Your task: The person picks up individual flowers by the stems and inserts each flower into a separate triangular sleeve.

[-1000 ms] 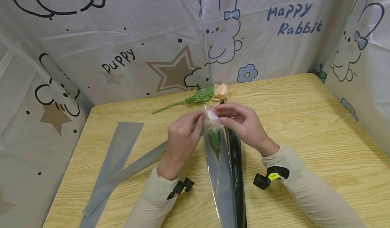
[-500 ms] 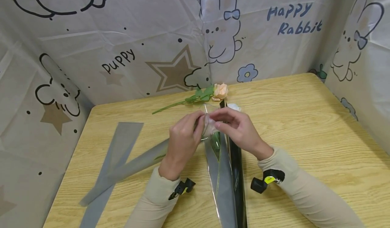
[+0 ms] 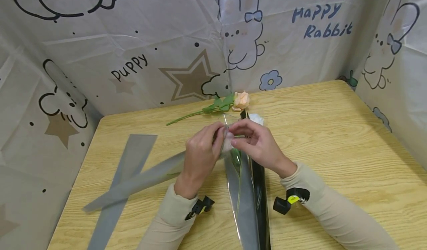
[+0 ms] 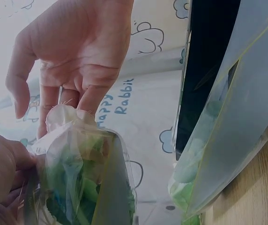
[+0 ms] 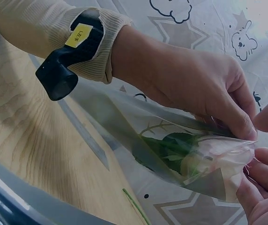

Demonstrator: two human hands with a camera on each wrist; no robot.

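Observation:
My left hand [image 3: 200,153] pinches the mouth of a long grey and clear flower sleeve [image 3: 143,183]. Inside it, a pale pink rose [image 5: 218,157] with green leaves [image 5: 171,147] shows through the clear side in the right wrist view. The bloom sits right at the sleeve's mouth. My right hand [image 3: 261,144] has its fingers curled about the bloom from the other side. In the left wrist view, its fingertips are partly hidden behind the petals. The sleeve's narrow end slants down to the left over the table.
Below the hands lie a grey sleeve [image 3: 247,209] with leaves inside and a black one [image 3: 261,194] beside it. A white flower [image 3: 257,119] shows past the right hand. A peach rose [image 3: 241,101] lies at the back, a flat grey sleeve [image 3: 103,224] at left.
The right hand has drawn slightly left and down, uncovering the white flower behind it. The held sleeve's narrow end has swung up and leftward. The left hand has barely moved.

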